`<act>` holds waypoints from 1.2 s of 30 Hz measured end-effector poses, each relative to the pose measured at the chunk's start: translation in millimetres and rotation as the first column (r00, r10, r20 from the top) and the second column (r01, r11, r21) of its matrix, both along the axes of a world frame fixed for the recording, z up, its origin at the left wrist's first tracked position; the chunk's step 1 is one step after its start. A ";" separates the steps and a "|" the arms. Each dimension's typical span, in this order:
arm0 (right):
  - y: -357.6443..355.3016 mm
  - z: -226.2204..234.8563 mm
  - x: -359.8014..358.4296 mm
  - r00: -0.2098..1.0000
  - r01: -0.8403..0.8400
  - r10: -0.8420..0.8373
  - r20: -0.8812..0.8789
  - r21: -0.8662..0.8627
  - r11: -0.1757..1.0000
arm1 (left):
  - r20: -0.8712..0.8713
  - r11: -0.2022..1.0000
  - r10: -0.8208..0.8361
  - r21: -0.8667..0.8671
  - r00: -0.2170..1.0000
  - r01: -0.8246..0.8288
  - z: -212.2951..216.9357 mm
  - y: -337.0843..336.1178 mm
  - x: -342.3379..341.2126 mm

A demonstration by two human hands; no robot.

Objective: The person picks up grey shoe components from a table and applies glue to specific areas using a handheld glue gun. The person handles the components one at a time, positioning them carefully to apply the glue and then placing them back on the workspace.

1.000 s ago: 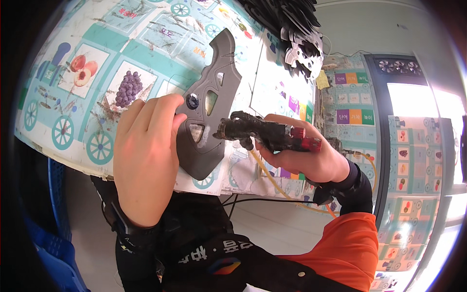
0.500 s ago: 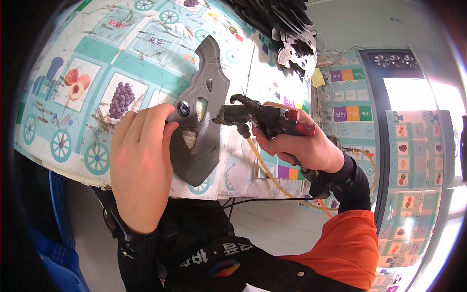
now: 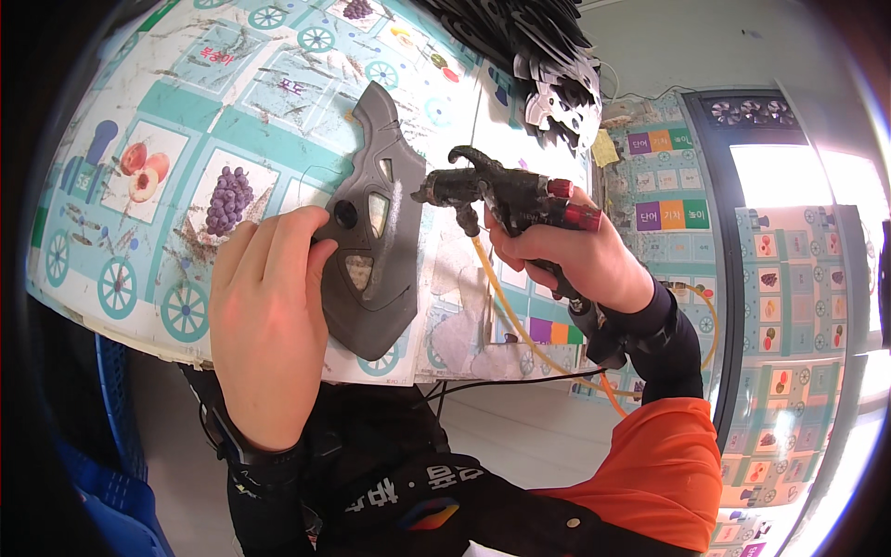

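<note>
Head view. Container: blue crate, low and outward of the left hand, below the table; mostly cut by the dark rim of the view, contents can't be made out. Table's near edge runs just past the left wrist, under the part, and on toward the right forearm; the part's lower tip sits close to that edge. Widest stretch of table lies beyond and to the left of the left hand, under a soiled, printed cover. Past the right hand, farther off, a pile of dark pieces with pale pieces at its near end bounds the work space. A narrow gap separates the nozzle from the part's right side. Part, grey and curved with several cut-outs, lies between the hands, nearer the left, long way running away from the body. Left hand pinches its left edge, thumb and fingertips together just beside a dark disc; whether the part also rests on the table, cannot tell. Right hand closed around the spray gun, fingers wrapped on the grip, red knobs above the knuckles, nozzle pointing left at the part. Yellow hose drops from the gun, looping below the right hand.
</note>
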State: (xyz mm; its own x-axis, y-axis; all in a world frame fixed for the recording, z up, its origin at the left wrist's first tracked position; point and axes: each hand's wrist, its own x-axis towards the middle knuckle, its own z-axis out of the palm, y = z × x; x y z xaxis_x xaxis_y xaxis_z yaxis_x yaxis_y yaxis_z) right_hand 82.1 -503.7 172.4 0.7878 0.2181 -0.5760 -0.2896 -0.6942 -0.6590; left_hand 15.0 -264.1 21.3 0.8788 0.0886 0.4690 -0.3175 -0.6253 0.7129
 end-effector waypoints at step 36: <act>11.2 -4.0 6.5 0.985 -0.110 0.119 0.127 -0.078 0.991 | -0.015 1.000 -0.009 -0.026 1.000 0.009 1.8 0.8 -1.0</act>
